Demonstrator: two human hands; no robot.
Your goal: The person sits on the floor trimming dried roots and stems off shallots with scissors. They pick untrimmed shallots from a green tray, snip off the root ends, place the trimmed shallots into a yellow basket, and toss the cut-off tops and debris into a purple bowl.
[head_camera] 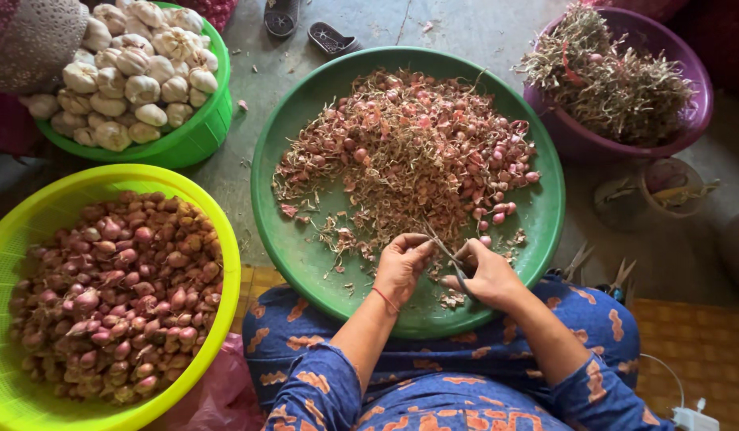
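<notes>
Round green tray [305, 239] on the floor, heaped with shallots [409, 152] and dry skins. Trimming judged in hand at the near rim. Left hand [401, 263] pinched on one shallot stem; right hand [485, 275] closed on scissors [453, 259]. A cut close to the bulb is called for next.

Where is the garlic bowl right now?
In the head view, the green garlic bowl sits at the top left, just above the yellow-green basket of shallots and left of the big green tray.
</notes>
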